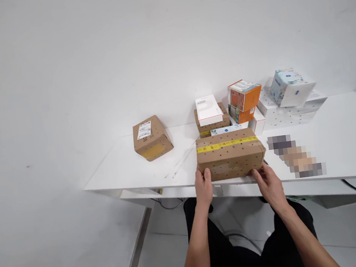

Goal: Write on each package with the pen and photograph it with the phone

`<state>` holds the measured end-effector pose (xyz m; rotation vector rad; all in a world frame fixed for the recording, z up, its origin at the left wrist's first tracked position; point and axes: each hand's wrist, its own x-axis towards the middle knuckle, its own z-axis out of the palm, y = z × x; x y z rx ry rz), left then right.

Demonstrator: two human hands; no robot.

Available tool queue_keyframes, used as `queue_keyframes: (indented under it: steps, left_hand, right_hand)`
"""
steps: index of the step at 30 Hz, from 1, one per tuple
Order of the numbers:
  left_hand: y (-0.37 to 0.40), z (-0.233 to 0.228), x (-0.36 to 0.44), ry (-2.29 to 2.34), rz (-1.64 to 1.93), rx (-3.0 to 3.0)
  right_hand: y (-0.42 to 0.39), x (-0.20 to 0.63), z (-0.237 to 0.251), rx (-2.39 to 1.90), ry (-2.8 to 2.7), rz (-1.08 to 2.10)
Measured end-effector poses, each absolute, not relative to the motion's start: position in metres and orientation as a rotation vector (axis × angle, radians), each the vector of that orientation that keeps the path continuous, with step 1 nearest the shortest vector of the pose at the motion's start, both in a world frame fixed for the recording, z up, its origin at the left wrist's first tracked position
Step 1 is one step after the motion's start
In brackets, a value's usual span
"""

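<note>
A long brown cardboard parcel (230, 153) with a yellow tape strip along its top lies at the near edge of the white table (120, 171). My left hand (203, 187) grips its lower left corner, thumb up on the front face. My right hand (268, 185) holds the lower right corner from below. Both forearms reach up from my lap.
A smaller brown box (151, 137) with a white label sits alone to the left. Behind the parcel stand a brown box with a white box (208, 109) on top, an orange carton (244, 100), white boxes and a pale blue tissue pack (289, 87). A blurred patch lies on the right.
</note>
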<state>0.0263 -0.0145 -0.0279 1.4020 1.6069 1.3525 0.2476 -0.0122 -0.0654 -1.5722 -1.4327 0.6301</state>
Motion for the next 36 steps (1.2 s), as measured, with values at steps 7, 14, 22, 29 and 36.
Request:
queue_keyframes:
  steps: [7,14,22,29,36]
  left_hand:
    - [-0.042,-0.002,0.023,1.721,1.28,1.48]
    - [-0.055,0.019,0.018,1.781,1.135,1.474]
    - [-0.046,0.024,0.011,1.788,1.006,1.413]
    - [-0.038,0.017,0.013,1.846,1.017,1.463]
    - [-0.037,0.013,0.017,1.853,1.049,1.457]
  right_hand:
    - [-0.041,0.249,-0.033,-1.631,-1.373,0.632]
    - [-0.055,0.256,-0.013,-1.696,-1.392,0.54]
    - [-0.051,0.253,-0.013,-1.673,-1.448,0.529]
    - [-0.026,0.271,-0.015,-1.614,-1.477,0.593]
    - [0.044,0.291,-0.015,-1.988,-1.893,0.292]
